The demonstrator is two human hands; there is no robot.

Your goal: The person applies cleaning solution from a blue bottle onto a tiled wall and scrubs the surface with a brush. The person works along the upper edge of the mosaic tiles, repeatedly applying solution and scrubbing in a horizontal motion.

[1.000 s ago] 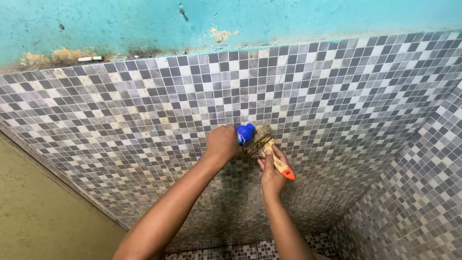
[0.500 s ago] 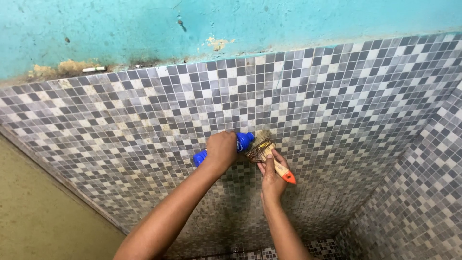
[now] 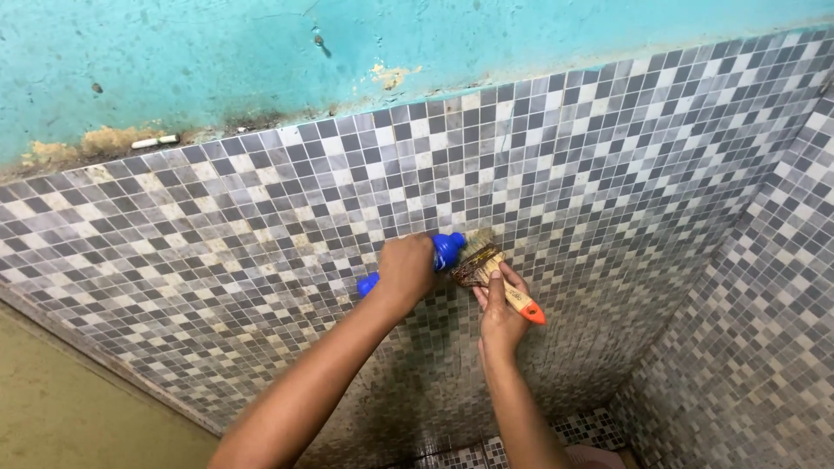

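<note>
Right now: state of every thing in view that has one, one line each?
left hand: closed around blue plastic bottle
blue plastic bottle: tipped sideways, cap end next to the bristles
right hand: gripping wooden paintbrush with orange handle tip
wooden paintbrush: bristles dirty, against the wall
grey mosaic tile wall: stained, grimy
turquoise painted wall: chipped, peeling
</note>
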